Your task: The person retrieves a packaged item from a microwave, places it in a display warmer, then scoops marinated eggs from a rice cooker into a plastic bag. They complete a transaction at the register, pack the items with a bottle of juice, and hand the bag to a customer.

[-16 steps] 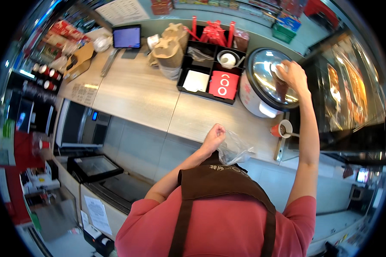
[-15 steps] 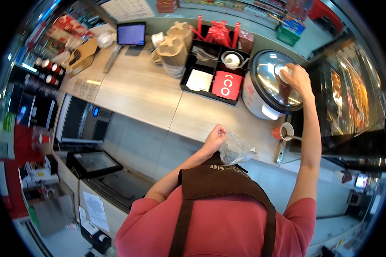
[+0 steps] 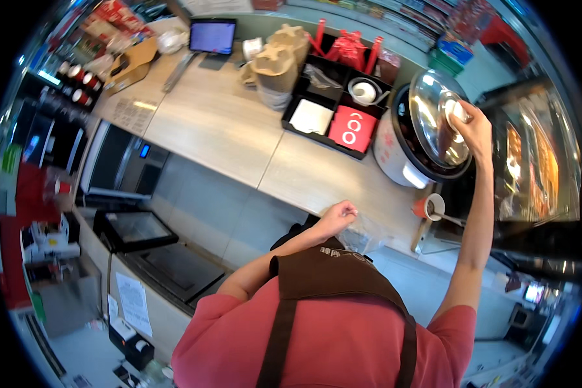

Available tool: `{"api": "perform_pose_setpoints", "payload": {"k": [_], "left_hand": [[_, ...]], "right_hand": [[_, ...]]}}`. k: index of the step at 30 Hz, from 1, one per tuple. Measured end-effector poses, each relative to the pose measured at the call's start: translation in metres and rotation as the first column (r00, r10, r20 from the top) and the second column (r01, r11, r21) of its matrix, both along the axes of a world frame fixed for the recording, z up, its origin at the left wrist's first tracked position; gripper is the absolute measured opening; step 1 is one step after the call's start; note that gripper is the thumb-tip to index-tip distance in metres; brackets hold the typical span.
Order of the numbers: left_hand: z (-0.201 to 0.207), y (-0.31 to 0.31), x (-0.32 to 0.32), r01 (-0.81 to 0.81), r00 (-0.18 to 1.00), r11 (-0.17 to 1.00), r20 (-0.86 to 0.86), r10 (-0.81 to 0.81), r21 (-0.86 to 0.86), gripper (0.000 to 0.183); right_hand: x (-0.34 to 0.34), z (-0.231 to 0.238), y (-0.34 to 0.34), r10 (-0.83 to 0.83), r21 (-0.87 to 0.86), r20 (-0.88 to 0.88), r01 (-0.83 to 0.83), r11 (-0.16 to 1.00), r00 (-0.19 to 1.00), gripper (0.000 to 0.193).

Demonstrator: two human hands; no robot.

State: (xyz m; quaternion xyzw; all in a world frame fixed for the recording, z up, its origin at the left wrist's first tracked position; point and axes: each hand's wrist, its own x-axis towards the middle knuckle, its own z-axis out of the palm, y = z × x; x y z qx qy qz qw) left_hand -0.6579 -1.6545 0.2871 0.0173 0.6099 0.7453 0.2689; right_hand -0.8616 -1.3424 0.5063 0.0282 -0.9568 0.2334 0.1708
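My right hand (image 3: pixel 474 132) grips the knob of a shiny domed lid (image 3: pixel 435 97). The lid is raised and tilted over a white rice cooker (image 3: pixel 393 147) with a floral print, so part of the dark opening shows on its left. By the counter's front edge, my left hand (image 3: pixel 338 218) is closed on a clear plastic bag (image 3: pixel 363 234), which hangs beside the fingers in front of my apron. Just in front of the cooker stands a red and white paper cup (image 3: pixel 428 207) with a spoon handle sticking out.
Left of the cooker sits a black organizer (image 3: pixel 295 123) with napkins, a red box and red-wrapped items. Stacked cardboard cup carriers (image 3: pixel 275 68) and a tablet (image 3: pixel 212 37) stand further left. A glass food display case (image 3: pixel 537 155) is at the right.
My right hand has lifted the lid off the cooker's rim and tilted it, opening a gap on the left. My left hand still holds the bag. The whole view has shifted slightly.
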Motion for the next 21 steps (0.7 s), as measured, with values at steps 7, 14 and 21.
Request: {"api": "perform_pose_setpoints", "payload": {"k": [7, 14, 21], "left_hand": [[-0.003, -0.004, -0.002, 0.026, 0.999, 0.999, -0.034, -0.025, 0.026, 0.007], [0.010, -0.013, -0.002, 0.089, 0.991, 0.996, 0.098, -0.091, 0.022, 0.009], [-0.011, -0.011, 0.003, 0.090, 0.995, 0.994, -0.056, -0.087, 0.060, 0.012]], "right_hand": [[0.003, -0.018, 0.045, 0.042, -0.680, 0.023, -0.015, 0.733, 0.999, 0.041], [0.019, -0.022, 0.064, 0.045, -0.620, 0.006, -0.032, 0.784, 0.999, 0.042], [0.029, 0.030, -0.038, 0.114, -0.163, -0.091, -0.128, 0.978, 0.989, 0.042]]}}
